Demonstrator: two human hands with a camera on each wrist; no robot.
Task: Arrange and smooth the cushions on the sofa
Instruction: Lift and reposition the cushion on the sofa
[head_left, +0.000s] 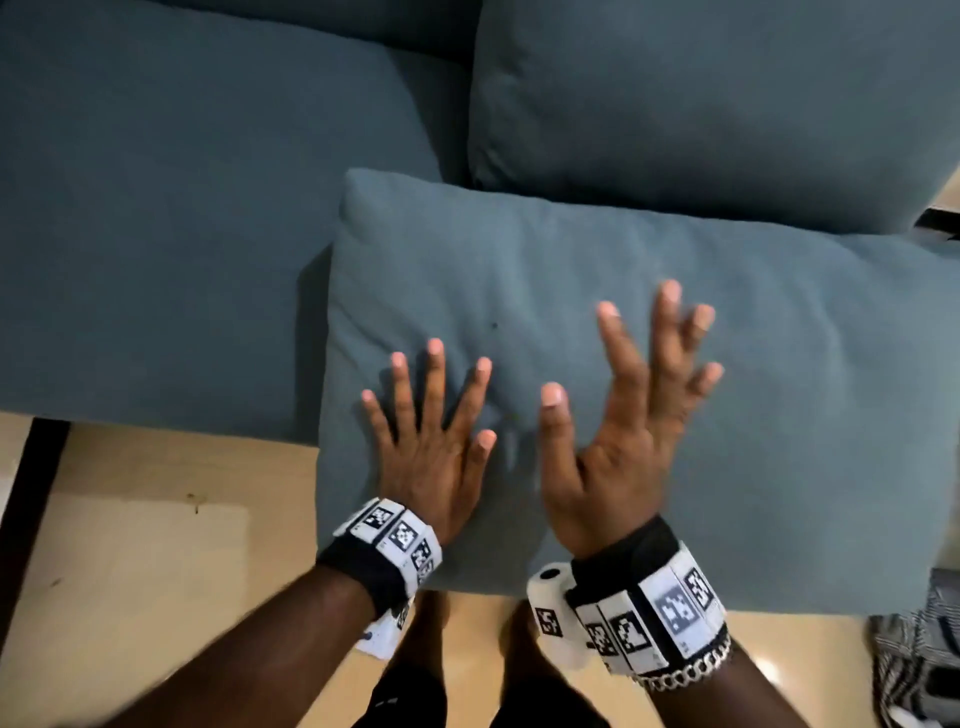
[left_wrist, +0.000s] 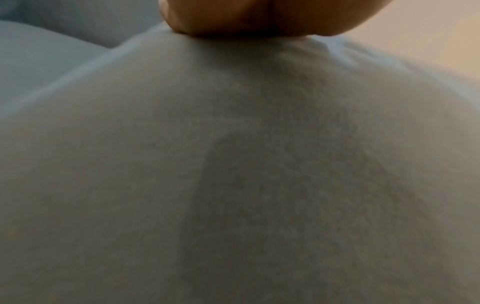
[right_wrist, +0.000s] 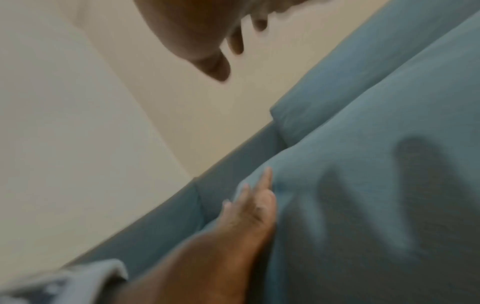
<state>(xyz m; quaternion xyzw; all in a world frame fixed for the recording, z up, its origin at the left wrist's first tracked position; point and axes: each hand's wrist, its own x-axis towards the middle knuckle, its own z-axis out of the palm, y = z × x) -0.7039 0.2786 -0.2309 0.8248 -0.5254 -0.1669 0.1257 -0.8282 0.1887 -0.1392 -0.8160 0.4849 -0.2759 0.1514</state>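
A loose blue-grey cushion (head_left: 649, 270) lies flat on the right part of the sofa seat and overhangs its front edge. My left hand (head_left: 431, 415) presses flat on the cushion's near left area, fingers straight and spread. In the left wrist view the cushion (left_wrist: 233, 164) fills the frame, with the left hand (left_wrist: 246, 18) resting on it at the top. My right hand (head_left: 639, 395) hovers just above the cushion with fingers spread, holding nothing. The right wrist view shows the right hand (right_wrist: 192, 33) off the fabric, its shadow on the cushion (right_wrist: 376, 123), and the left hand (right_wrist: 249, 209).
A back cushion (head_left: 701, 104) stands upright behind the loose one. The seat cushion (head_left: 182, 234) stretches to the left. Light wooden floor (head_left: 156, 545) lies below the sofa front, with a dark strip (head_left: 26, 493) at left and checked fabric (head_left: 914, 654) at lower right.
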